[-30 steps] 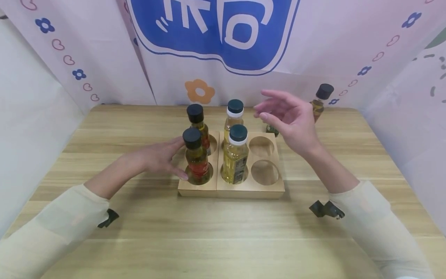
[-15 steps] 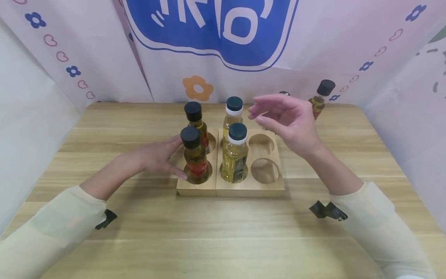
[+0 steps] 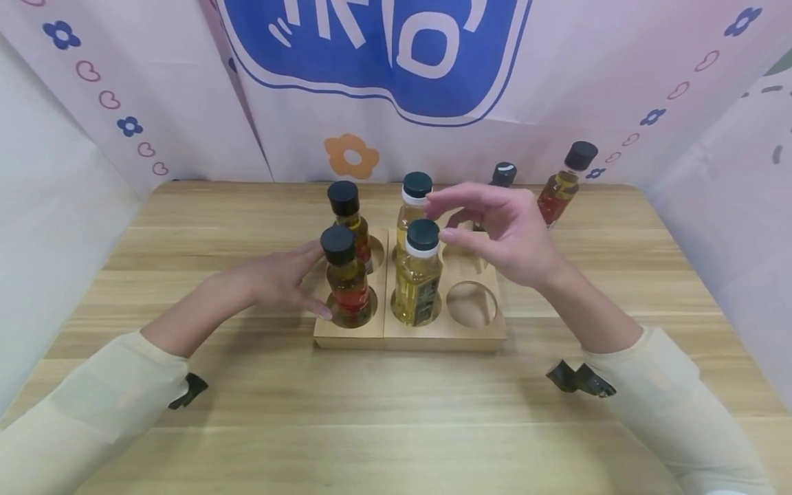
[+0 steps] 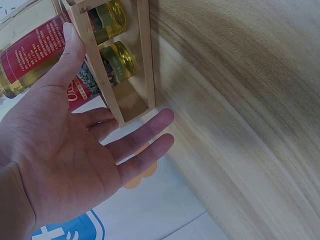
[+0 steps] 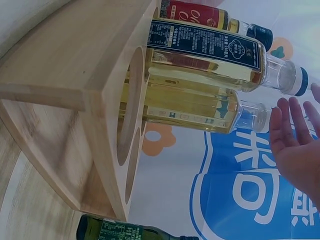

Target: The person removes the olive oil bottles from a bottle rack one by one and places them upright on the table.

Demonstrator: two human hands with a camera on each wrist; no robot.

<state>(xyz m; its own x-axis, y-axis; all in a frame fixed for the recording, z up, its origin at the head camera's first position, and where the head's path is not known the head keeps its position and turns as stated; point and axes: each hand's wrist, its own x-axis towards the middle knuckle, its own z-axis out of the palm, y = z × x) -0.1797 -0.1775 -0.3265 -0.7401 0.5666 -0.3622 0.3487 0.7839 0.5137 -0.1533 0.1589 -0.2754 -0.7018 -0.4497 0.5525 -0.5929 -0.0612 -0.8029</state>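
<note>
A wooden bottle rack (image 3: 441, 339) holds two black-capped oil bottles with red labels, a front one (image 3: 350, 297) and a rear one (image 3: 364, 242), in its left column. In the middle column stand a front green-capped oil bottle (image 3: 408, 294) and a rear green-capped one (image 3: 407, 218). My left hand (image 3: 272, 278) lies along the rack's left side; in the left wrist view its thumb touches the rack's edge and two fingers are extended. My right hand (image 3: 510, 234) hovers over the right column with bent, parted fingers near the green caps. Its right wrist view shows the fingertips (image 5: 284, 107) close to the caps; contact is unclear.
Two round holes of the rack's right column hold no bottle; the front one shows its rim (image 3: 471, 282). Behind the right hand stand a dark-capped bottle (image 3: 504, 174) and a red-labelled oil bottle (image 3: 555, 202). A printed sheet (image 3: 297, 151) hangs behind the table.
My right hand has moved left and slightly down, closer to the green caps, uncovering more of the two bottles behind it. The left hand stays at the rack's side.
</note>
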